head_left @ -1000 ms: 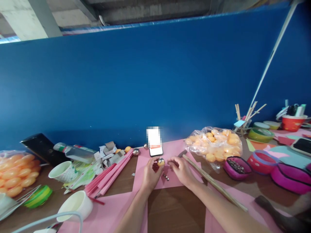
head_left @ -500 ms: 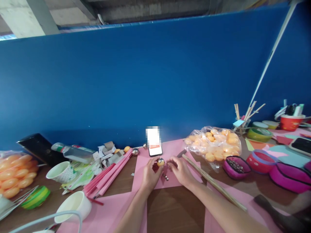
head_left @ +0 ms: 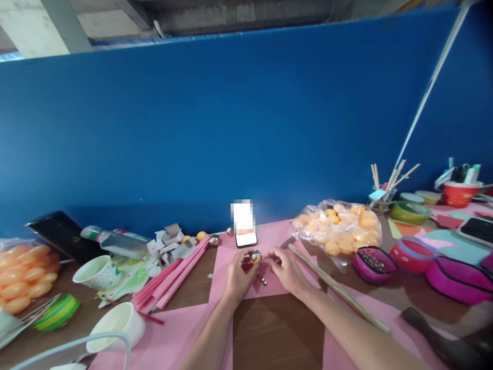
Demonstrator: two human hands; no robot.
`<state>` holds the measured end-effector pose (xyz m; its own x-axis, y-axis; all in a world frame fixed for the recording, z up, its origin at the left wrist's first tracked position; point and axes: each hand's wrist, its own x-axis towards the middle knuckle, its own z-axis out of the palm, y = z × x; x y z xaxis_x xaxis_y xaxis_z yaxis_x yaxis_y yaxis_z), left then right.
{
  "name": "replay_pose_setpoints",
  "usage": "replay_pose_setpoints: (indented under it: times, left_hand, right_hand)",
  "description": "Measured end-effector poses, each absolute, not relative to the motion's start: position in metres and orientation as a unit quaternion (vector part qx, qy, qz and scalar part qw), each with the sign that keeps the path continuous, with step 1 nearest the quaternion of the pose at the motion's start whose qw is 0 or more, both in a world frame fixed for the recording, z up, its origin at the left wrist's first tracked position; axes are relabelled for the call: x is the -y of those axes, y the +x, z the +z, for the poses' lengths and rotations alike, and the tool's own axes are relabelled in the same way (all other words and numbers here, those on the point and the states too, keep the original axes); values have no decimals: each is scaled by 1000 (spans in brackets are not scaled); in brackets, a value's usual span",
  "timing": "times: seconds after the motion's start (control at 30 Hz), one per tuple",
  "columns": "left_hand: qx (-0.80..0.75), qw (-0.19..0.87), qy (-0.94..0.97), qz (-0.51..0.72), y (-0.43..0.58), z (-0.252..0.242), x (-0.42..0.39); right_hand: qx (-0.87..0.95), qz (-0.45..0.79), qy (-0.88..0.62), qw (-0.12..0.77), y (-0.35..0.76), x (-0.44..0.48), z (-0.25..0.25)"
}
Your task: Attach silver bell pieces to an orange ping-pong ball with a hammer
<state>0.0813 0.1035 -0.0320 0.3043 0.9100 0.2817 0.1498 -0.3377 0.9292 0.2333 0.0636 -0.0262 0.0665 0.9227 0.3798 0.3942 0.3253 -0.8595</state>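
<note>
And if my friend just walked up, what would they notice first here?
Probably the big blue wall, filling most of the view's upper part. Next, perhaps the see-through bag of orange balls, right of the middle. Then, low in the middle, the left hand holding a shiny ball above pink paper.

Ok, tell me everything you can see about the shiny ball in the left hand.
The shiny ball is small, round and metallic-looking: silvery above, golden-orange below, though that lower colour could be a reflection. The left hand pinches it above the pink paper, hiding part of it. The right hand is close beside it.
</note>
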Motion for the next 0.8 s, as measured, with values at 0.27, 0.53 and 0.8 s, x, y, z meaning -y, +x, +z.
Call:
replay_pose_setpoints:
  times: [0.27,0.53,0.8]
  left_hand:
    - [-376,432,684,451,81,-33,-104]
    - [-383,423,691,444,81,-35,-105]
    - [-372,427,697,438,81,-32,-104]
  right_hand:
    - [642,239,-509,520,234,-66,-30]
    - [632,279,-514,509,234,-63,-26]
    - [610,330,-501,517,233,-65,-27]
